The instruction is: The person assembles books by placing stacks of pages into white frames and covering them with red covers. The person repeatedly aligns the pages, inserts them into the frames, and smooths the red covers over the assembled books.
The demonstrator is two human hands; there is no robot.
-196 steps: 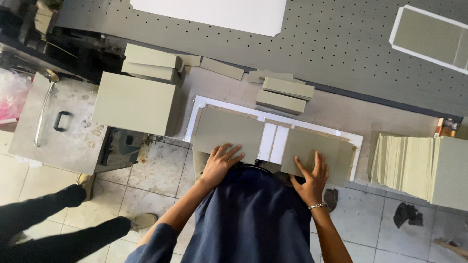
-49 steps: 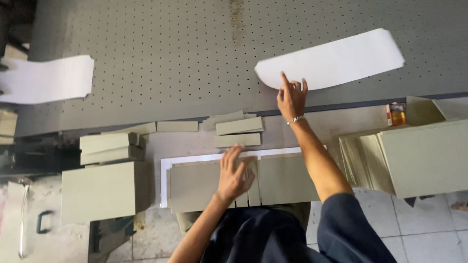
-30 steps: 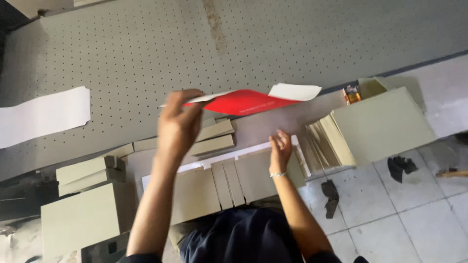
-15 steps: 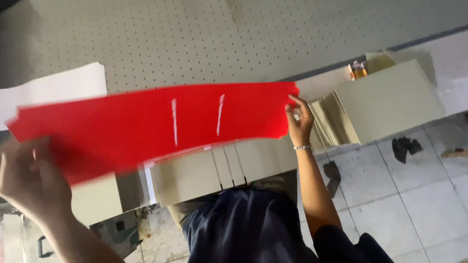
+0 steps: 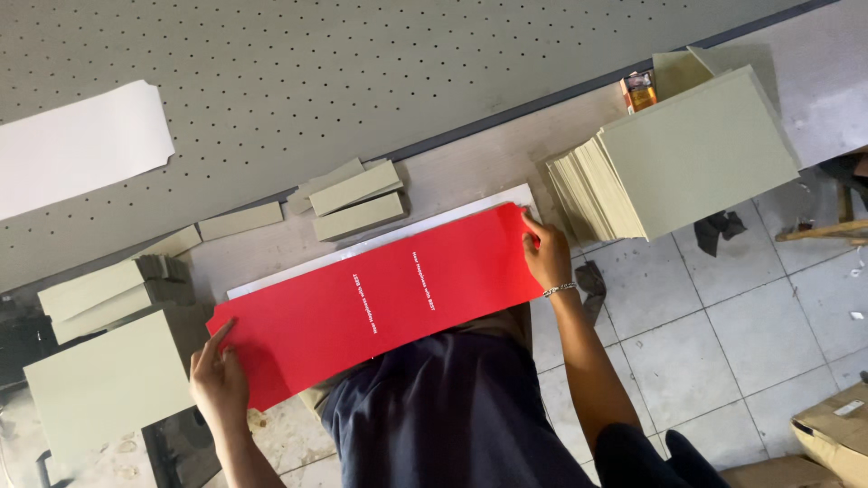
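- A long red sheet, smooth, matte and rectangular, lies flat at picture centre, slanting from 8 o'clock up to 2 o'clock; two short lines of white print cross its middle, too small to make out.
- The left hand at 8 o'clock presses fingers on the sheet's low corner; its grip is flat and released, pinching nothing.
- The right hand at 3 o'clock holds the sheet's other end, thumb over the edge; fingers under it are hidden.
- A white sheet peeks out along the red one's upper edge; most of it is covered.
- The table is dull grey; beyond it at 12 o'clock lies a grey perforated board, dotted with small holes.
- A thick stack of grey-green cards sits at 2 o'clock, edges fanned.
- Narrow card strips lie at 11 o'clock, near the sheet.
- White paper at 10 o'clock is cut off by the frame.
- A dark blue garment hides the table's near edge.
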